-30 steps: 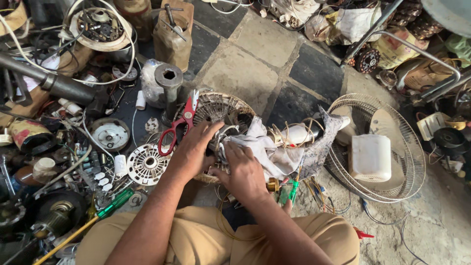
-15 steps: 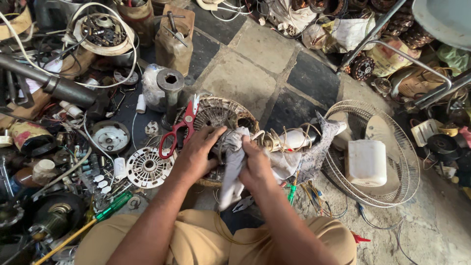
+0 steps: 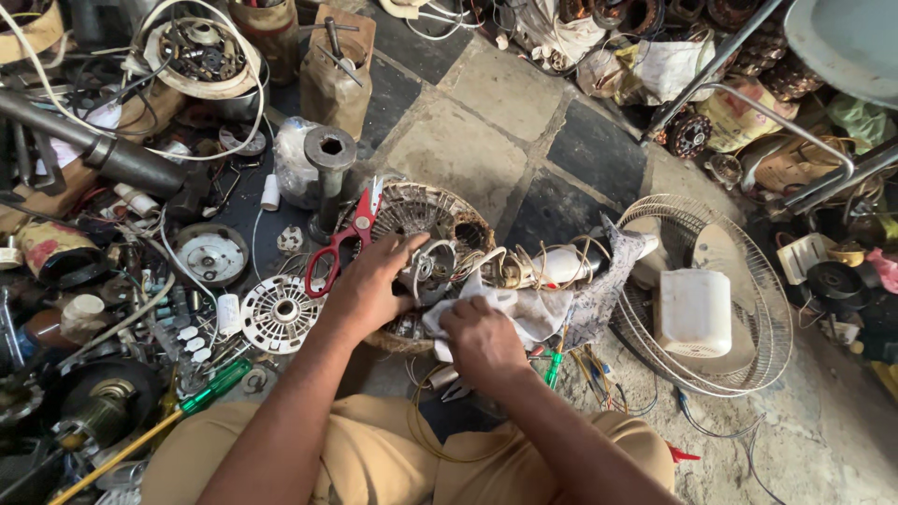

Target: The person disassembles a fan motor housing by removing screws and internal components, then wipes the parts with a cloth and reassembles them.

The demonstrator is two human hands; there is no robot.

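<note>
Centre frame: left hand point(image 3: 369, 285) clamped on round motor part point(image 3: 426, 271) over the wire basket point(image 3: 421, 210). Right hand point(image 3: 482, 339) just below, closed on white rag point(image 3: 524, 313), pressing against the part. Red scissors point(image 3: 339, 245) touching left of hand. White fan cage point(image 3: 702, 295) right; green screwdriver point(image 3: 210, 388) lower left.

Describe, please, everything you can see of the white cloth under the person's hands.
The white cloth is a thin, crumpled rag, looking slightly soiled. It lies bunched on the floor, against the round metal motor part. The right hand presses down on its near edge, fingers curled into it. The left hand rests on the motor part just beside it. Its far end runs toward tangled wires.
</note>
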